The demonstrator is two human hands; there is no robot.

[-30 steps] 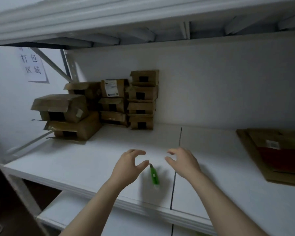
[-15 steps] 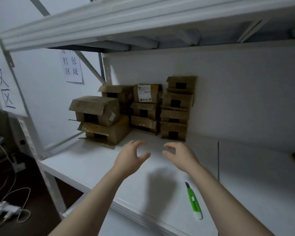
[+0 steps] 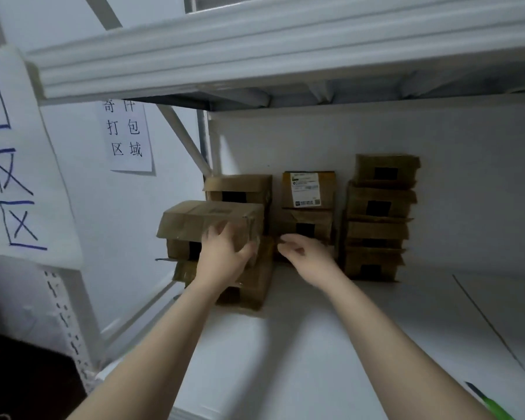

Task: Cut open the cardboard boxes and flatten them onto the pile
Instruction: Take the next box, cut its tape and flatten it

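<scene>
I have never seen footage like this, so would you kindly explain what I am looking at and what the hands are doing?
No machine here: a person wears one wide-angle camera on the head, looking down at their own bare arms. The left hand grips a corner of the upper brown cardboard box in a stack on the white shelf board. The right hand hovers beside it, open and empty. More small brown cardboard boxes stand stacked against the back wall. A green utility knife lies at the lower right, untouched.

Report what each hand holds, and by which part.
Left hand has its grip on the near right corner of the top left box. Right hand holds nothing, open beside it.
</scene>
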